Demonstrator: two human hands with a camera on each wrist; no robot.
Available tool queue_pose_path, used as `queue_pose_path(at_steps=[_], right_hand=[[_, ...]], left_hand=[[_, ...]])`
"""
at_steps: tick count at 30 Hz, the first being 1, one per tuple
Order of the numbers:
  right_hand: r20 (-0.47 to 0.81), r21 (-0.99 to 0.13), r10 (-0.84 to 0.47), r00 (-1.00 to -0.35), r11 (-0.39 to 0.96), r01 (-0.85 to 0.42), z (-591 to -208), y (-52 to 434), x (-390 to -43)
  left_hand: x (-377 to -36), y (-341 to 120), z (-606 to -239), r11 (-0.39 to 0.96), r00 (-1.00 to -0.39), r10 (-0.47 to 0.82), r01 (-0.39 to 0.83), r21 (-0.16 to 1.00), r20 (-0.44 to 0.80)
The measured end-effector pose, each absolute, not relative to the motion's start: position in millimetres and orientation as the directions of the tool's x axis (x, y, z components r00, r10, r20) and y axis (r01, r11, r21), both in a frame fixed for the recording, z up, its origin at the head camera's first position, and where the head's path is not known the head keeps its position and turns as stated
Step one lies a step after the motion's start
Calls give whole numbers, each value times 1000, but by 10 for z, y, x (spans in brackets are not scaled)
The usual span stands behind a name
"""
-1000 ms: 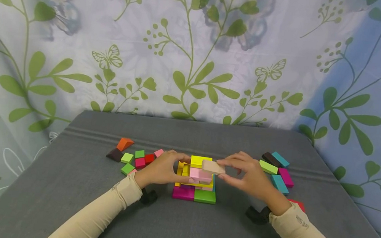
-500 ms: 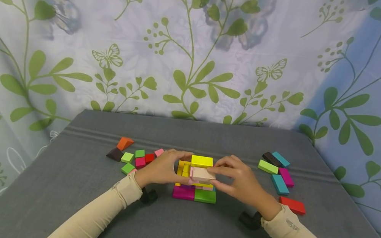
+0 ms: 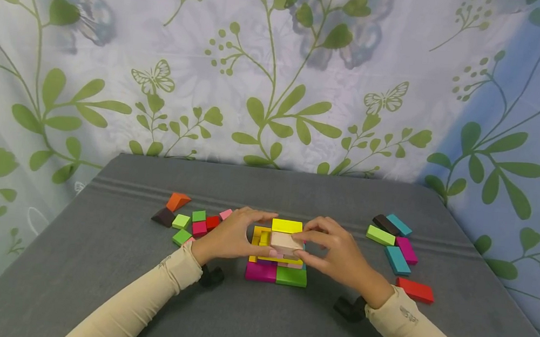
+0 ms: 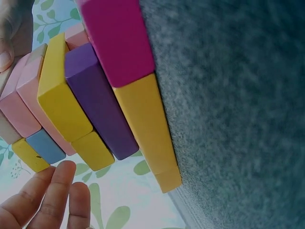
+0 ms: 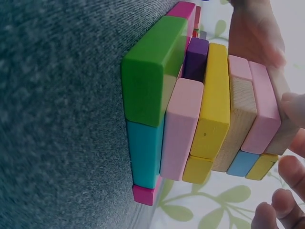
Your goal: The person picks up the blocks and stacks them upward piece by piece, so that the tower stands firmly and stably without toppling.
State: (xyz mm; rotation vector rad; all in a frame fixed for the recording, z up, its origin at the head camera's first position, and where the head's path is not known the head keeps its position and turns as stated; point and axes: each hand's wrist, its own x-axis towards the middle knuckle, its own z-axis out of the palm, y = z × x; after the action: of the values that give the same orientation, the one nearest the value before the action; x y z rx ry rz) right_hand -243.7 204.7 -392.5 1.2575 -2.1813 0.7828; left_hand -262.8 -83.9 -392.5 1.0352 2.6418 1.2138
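pinched between the thumb and fingers of the right hand [image 3: 340, 254], the plain natural-wood rectangular block [image 3: 286, 243] lay on top of the stack of coloured wooden blocks [image 3: 277, 256], its long axis running left to right across the stack. the left hand [image 3: 231, 236] curled against the stack's left side, thumb low and fingers arched over the top edge, touching the blocks from the side opposite the grip. just behind the wood block sat a yellow block [image 3: 286, 226] on the top layer; below the grip the magenta [image 3: 260, 272] and green base blocks [image 3: 291, 276] lay flat on the grey cloth-covered table [image 3: 255, 319]. well apart to the right of the grip lay loose long blocks in green, teal, magenta and red [image 3: 414, 290]; to the left, a cluster of small cubes and an orange wedge [image 3: 177, 201]. open cloth lay in front and behind.
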Motion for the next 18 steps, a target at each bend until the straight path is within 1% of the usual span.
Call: queue_pose_path(at_steps=[3, 6, 8, 11, 13, 15, 18], right_hand=[[661, -248, -588, -466, 414, -876, -3925, 2033, -2436], [633, -297, -576, -516, 435, -850, -3921, 2023, -2432], [586, -369, -567, -579, 450, -813, -3912, 2026, -2432], [479, -499, -550, -684, 471, -727, -3895, 2040, -2441], [409, -570, -539, -736, 479, -668, -3886, 2052, -2453], [364, -611, -532, -764, 483, -627, -3884, 2061, -2465], [334, -637, -530, -779, 483, -601, -3890, 2076, -2482]], left_hand=[[-2629, -842, -3926, 471, -777, 593, 547, 693, 211], [-2623, -841, -3920, 475, -781, 590, 540, 694, 204], [-2619, -837, -3915, 478, -782, 590, 541, 692, 203], [-2619, -834, -3914, 485, -781, 589, 546, 683, 207], [-2621, -833, -3916, 487, -782, 588, 547, 680, 208], [-2620, -833, -3915, 489, -782, 588, 548, 679, 208], [-2613, -830, -3907, 487, -782, 588, 544, 683, 204]])
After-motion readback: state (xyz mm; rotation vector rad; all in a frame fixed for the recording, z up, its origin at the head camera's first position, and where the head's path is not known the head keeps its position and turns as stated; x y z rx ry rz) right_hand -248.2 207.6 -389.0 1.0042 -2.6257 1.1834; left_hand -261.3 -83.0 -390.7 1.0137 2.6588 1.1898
